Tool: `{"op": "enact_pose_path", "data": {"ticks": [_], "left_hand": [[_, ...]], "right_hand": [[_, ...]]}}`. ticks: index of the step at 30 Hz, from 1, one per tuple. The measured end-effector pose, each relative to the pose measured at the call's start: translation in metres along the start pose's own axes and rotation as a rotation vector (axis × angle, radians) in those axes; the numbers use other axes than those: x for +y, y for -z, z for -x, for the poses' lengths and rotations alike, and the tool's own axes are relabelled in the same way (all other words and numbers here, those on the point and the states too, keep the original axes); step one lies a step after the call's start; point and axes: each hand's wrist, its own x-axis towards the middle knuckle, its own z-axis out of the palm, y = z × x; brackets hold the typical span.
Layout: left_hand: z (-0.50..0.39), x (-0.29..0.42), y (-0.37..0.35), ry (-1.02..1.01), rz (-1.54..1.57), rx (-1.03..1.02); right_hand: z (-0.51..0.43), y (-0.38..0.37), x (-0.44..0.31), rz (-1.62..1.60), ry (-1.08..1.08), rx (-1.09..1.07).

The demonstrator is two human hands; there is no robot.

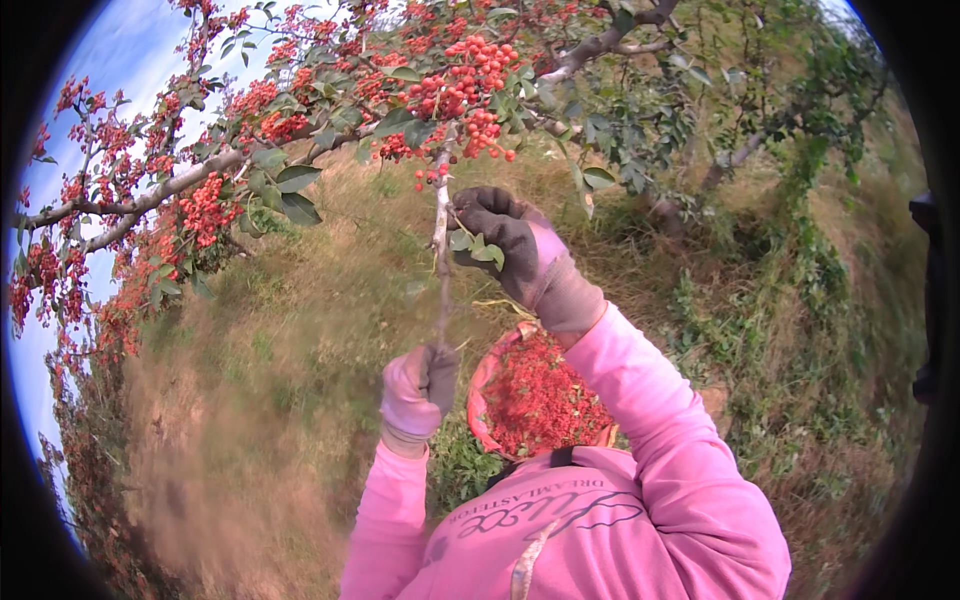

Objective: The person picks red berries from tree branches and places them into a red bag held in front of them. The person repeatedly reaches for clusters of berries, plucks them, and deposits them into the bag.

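Observation:
My left hand, in a pink and dark work glove, is closed around the lower end of a thin thorny branch. Beside the middle of that branch is my right hand, gloved the same way, its fingers curled near a small green leaf sprig; whether the fingertips grip anything is hidden. Dense clusters of small red berries grow at the branch's upper end, above both hands. Below my right hand, a red-rimmed container is filled with picked red berries.
A thick limb with more berry clusters crosses the upper left, and another limb rises at the upper right. Tall dry grass covers the ground. Leafy shrubs stand at the right.

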Motion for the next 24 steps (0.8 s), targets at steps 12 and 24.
{"op": "enact_pose_path", "data": {"ticks": [12, 24], "left_hand": [[-0.012, 0.003, 0.003, -0.154, -0.111, -0.075], [-0.007, -0.002, -0.008, -0.3, -0.036, 0.036]], "right_hand": [[0.038, -0.045, -0.07, 1.557, 1.052, 0.05], [0.017, -0.114, -0.065, 2.42, 0.925, 0.193]]}}
